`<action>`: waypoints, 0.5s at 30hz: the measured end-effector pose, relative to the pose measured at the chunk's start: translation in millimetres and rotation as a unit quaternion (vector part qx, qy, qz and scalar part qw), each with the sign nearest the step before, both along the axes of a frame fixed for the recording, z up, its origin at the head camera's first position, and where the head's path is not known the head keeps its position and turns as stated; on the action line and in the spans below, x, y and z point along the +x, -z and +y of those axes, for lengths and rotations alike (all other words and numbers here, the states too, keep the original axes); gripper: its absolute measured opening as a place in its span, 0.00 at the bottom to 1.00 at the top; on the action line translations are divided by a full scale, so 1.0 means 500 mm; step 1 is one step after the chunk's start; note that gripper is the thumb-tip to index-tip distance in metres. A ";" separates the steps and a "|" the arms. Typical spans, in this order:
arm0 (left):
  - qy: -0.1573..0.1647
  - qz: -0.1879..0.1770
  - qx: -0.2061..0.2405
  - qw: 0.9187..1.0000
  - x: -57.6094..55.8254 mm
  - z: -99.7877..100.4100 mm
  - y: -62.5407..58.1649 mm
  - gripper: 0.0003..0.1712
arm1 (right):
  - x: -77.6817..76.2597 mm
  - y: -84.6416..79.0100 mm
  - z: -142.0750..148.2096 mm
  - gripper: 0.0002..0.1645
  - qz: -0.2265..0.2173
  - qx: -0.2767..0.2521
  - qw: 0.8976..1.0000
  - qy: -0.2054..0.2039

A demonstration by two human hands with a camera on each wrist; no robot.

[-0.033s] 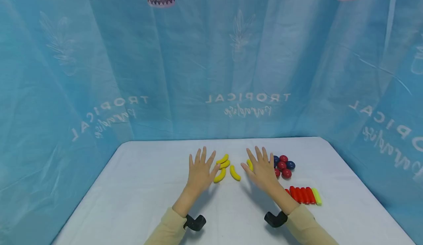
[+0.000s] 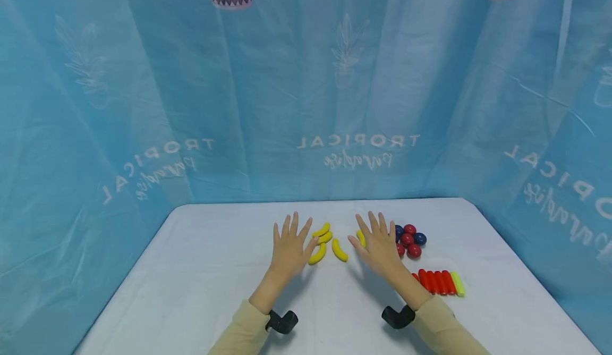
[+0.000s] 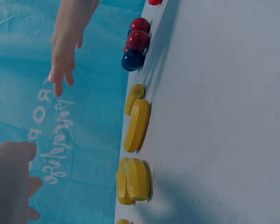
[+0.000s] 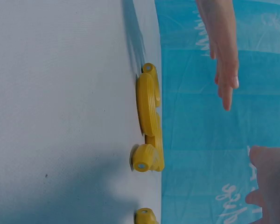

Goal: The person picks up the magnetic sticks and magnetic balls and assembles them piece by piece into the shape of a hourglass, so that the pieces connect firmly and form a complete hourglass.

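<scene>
My left hand (image 2: 289, 250) hovers over the white table with its fingers spread, palm down and holding nothing. Close to its thumb lie several small yellow toy bananas (image 2: 340, 251). Level with it on the other side, my right hand (image 2: 381, 250) is also spread and raised, and partly covers another yellow banana (image 2: 360, 237). Both hands show apart from the tabletop in the left wrist view, where a ridged banana (image 3: 138, 126) lies below them. The right wrist view shows a long banana (image 4: 147, 105) beside other bananas on the cloth.
Right of my right hand sits a cluster of red balls (image 2: 414, 251) and dark blue balls (image 2: 420, 239). Nearer me, red rods (image 2: 438, 283) lie in a row ending in a yellow-green piece (image 2: 457, 284), partly behind my forearm. A blue curtain (image 2: 306, 89) surrounds the table (image 2: 205, 270).
</scene>
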State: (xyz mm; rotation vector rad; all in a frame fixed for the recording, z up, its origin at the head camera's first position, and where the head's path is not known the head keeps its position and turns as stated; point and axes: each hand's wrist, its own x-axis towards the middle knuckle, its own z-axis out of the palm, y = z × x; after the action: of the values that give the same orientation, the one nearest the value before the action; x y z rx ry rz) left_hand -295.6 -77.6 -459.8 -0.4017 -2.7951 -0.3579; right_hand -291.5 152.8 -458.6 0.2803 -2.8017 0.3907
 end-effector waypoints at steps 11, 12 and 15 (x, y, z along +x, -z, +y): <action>0.004 -0.016 0.006 1.000 -0.009 0.014 0.007 0.33 | -0.004 0.015 0.010 0.39 0.008 -0.008 1.000 0.001; 0.001 -0.017 0.009 1.000 -0.009 0.011 0.009 0.33 | -0.006 0.016 0.013 0.39 0.015 -0.013 1.000 0.000; -0.010 -0.013 0.022 1.000 -0.013 0.003 0.017 0.33 | -0.010 0.023 0.027 0.36 0.036 -0.048 0.998 -0.003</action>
State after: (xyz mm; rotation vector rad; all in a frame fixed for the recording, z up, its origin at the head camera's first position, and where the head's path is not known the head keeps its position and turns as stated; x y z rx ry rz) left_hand -302.0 -76.1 -468.2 -0.3622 -2.8078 -0.4221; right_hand -296.3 166.3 -470.1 0.2766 -2.7031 0.5059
